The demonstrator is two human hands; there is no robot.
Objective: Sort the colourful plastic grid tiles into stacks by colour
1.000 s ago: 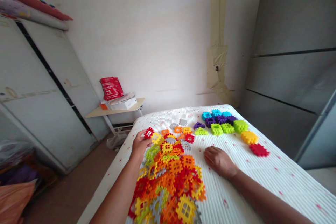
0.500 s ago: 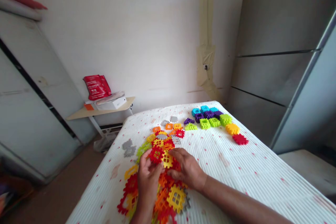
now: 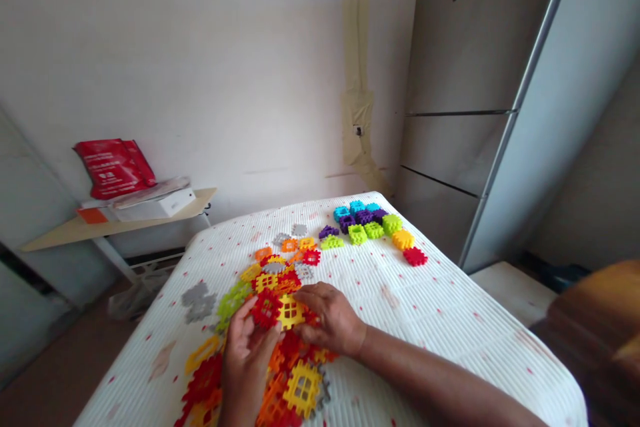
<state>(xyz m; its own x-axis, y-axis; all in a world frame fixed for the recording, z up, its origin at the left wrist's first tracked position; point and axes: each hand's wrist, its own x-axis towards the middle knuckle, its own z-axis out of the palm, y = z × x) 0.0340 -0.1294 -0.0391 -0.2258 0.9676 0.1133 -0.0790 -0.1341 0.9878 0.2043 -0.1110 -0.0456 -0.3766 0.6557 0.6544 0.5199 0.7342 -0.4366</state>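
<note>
Between my left thumb and fingers is a red toothed building tile (image 3: 266,308) with a window grid; my left hand (image 3: 246,343) is closed on it. Right against its side sits a yellow window tile (image 3: 291,311), whose right edge is gripped by the fingers and thumb of my right hand (image 3: 333,320). Whether the two tiles are interlocked I cannot tell. Both hands are just over a heap of loose tiles. In that heap a yellow window tile (image 3: 303,388) lies near my right wrist, and red tiles (image 3: 205,379) are left of my left hand.
Sorted blocks stand at the table's far right: blue (image 3: 357,207), purple (image 3: 347,223), green (image 3: 373,230), yellow (image 3: 403,239) and red (image 3: 415,256). Grey tiles (image 3: 199,302) lie left of the heap. A side table (image 3: 205,199) with red bags (image 3: 115,170) and a fridge (image 3: 460,80) stand beyond.
The view has swung to the right, so everything appears further left. My hands keep hold of the red and yellow tiles, with little movement between them.
</note>
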